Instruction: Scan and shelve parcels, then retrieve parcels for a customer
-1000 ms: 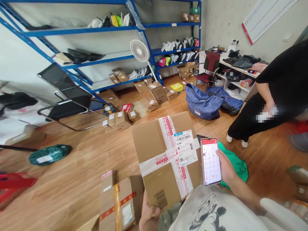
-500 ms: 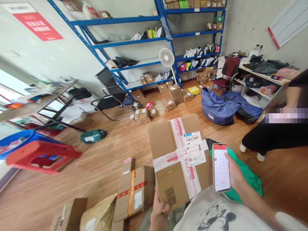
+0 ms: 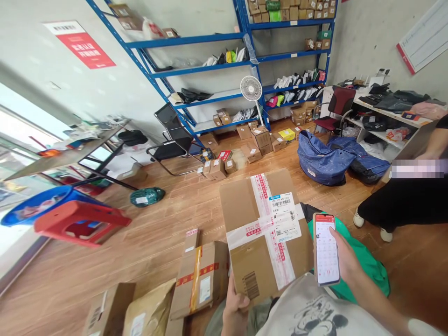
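Observation:
A brown cardboard box (image 3: 241, 205) is tilted up in front of me, bound crosswise with white and red printed tape. A white shipping label (image 3: 285, 217) sits on its upper right. My left hand (image 3: 235, 303) grips the box at its lower left corner, thumb on the front and the other fingers hidden behind. Just right of the box, my right hand (image 3: 341, 254) holds a smartphone (image 3: 326, 252) upright, its lit screen showing a red bar on top and rows of icons. The thumb rests at the screen's upper right edge.
More parcels (image 3: 199, 280) lie on the floor at lower left. A red stool (image 3: 82, 221) and a blue basin (image 3: 38, 205) stand at left. Blue shelves (image 3: 189, 41), a fan (image 3: 251, 88) and blue bags (image 3: 324, 161) are ahead. Another person (image 3: 395, 200) stands at right beside a green bag (image 3: 367, 266).
The view has turned slightly left, so the surroundings sit further right and lower. Both hands keep their hold on the box and the smartphone.

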Demonstrator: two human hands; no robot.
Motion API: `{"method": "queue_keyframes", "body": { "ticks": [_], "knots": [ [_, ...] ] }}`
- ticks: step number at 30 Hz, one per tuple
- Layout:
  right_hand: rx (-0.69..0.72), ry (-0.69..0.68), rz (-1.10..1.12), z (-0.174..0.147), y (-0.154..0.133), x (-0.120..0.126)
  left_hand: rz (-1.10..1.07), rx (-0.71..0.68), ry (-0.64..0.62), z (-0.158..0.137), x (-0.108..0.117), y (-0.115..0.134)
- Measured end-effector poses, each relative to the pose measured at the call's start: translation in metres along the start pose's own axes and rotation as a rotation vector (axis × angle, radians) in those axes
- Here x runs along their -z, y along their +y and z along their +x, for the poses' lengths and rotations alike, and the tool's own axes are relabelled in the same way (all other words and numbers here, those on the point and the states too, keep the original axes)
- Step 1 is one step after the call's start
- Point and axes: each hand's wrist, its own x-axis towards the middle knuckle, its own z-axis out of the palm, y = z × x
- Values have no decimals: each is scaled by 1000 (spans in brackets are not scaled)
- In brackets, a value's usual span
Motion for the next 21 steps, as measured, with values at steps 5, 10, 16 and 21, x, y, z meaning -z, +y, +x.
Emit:
{"method": "queue_keyframes", "body": {
  "ticks": [5, 10, 16, 21],
  "knots": [
    [-34, -17, -8, -1, -2, -1, 8, 15, -28, 3, 10, -4],
    [-31, -42, -11, -1, 0, -4, 10, 5, -12, 4, 17, -5],
    [-43, -55, -18, 0, 0, -4, 18, 6, -5, 4, 19, -5],
    [-137, -76, 32, 3, -2, -5, 13, -10, -23, 5, 15, -4]
  ]
}}
